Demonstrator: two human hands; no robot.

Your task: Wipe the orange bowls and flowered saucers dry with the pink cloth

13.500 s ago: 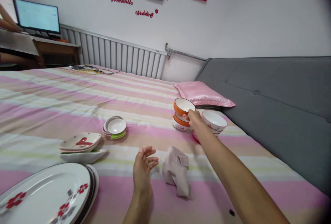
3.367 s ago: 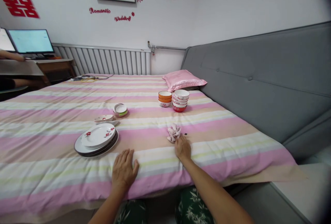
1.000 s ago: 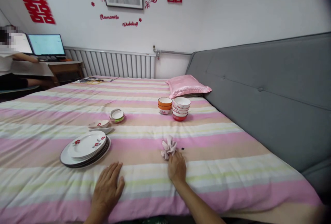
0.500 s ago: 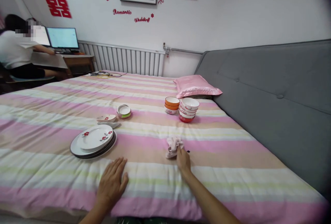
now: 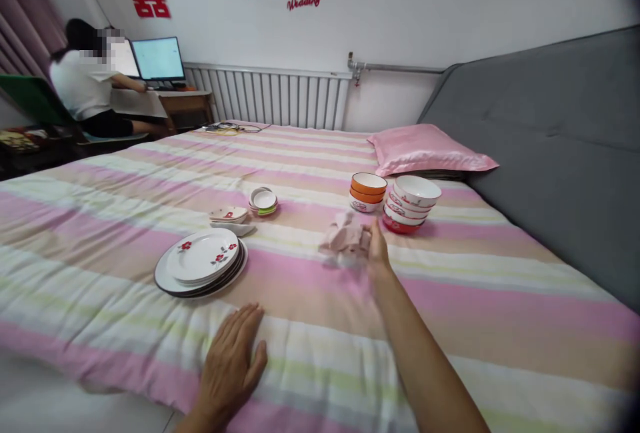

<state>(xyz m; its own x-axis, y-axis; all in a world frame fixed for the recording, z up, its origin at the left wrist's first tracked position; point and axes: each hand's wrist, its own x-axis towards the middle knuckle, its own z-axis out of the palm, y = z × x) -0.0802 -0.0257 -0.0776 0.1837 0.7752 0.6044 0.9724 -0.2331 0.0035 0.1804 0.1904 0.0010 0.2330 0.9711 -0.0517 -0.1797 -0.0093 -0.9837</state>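
A: Hands?
B: Right hand (image 5: 379,246): fingers closed on a crumpled, pale pink-beige fabric cloth (image 5: 345,236). Lower edge blurred; contact with the striped fabric bedspread (image 5: 300,326) cannot be told. Left hand (image 5: 233,353): flat on the bedspread at the cloth's 8 o'clock, thumb spread wide, holding nothing.
A: Ware, clocked from the cloth?
B: Orange-and-white round ceramic bowls (image 5: 369,186), 1 o'clock; white, red-based ceramic bowls (image 5: 410,203), 2. Flower-patterned round white plates (image 5: 203,256), 9; small round white-topped dishes (image 5: 263,200), 10; shallow oblong patterned dishes (image 5: 229,214), between.
A: State of progress?
B: Judged: stacking by kind looks complete. Cloth not released; whether anything else remains, undetermined.
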